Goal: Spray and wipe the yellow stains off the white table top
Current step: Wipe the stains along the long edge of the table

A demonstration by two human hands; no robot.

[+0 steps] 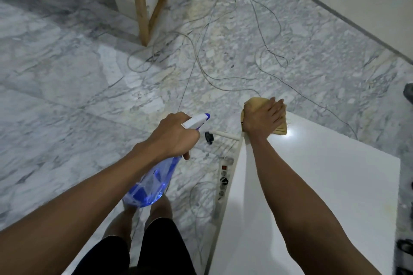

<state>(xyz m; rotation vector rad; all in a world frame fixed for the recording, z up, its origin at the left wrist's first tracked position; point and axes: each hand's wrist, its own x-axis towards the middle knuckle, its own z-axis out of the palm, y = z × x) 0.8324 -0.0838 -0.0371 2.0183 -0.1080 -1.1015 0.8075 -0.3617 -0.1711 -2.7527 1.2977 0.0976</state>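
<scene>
Forearms nearest, hands apart | left hand [172, 134] grips spray bottle [152, 183] over floor, left of table, nozzle toward far corner | right hand [263, 118] presses yellow cloth [280, 129] flat on white table top [324, 174] far corner, faint specks just beside | power strip [224, 179], cables [201, 62] below.

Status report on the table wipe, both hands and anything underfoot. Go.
Left hand grips spray bottle, off the table. Right hand presses yellow cloth flat on far corner of white table top. Cables and power strip on floor alongside.
</scene>
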